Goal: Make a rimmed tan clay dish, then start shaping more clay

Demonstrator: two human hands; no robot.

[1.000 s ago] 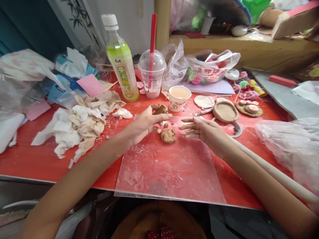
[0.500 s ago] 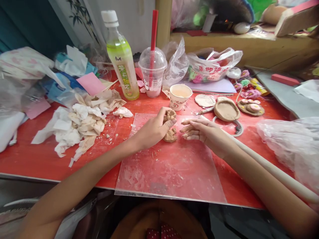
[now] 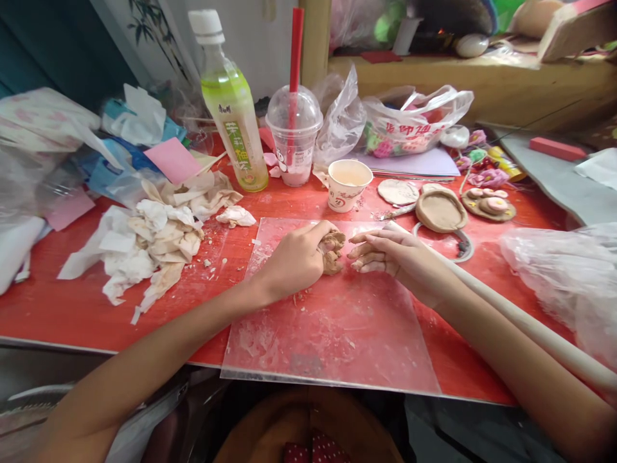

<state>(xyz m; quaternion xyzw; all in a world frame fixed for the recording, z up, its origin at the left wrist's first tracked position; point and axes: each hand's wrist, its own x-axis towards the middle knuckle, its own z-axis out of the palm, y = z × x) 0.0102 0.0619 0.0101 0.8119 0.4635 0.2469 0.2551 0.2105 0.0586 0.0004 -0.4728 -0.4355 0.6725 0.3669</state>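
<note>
My left hand (image 3: 299,258) is closed round a crumbly lump of brown clay (image 3: 333,260), low over the clear board (image 3: 328,341). Its fingers curl over the top, so I cannot tell whether a second clay piece beneath is joined to it. To the right, my right hand (image 3: 390,254) is held with fingers stretched and slightly apart, a small gap from the clay and holding nothing. Behind the hands stands a paper cup (image 3: 343,200) with cloudy liquid. A round clay dish (image 3: 441,213) sits to the right rear.
Crumpled tissues (image 3: 159,238) lie at the left. A drink bottle (image 3: 236,128) and a domed plastic cup (image 3: 294,138) with a straw stand behind. A long pale tube (image 3: 501,302) runs under my right forearm, and a plastic bag (image 3: 569,276) lies at the right.
My left hand has turned and lowered, bringing its clay down onto or against the piece on the board. My right hand has hardly moved.
</note>
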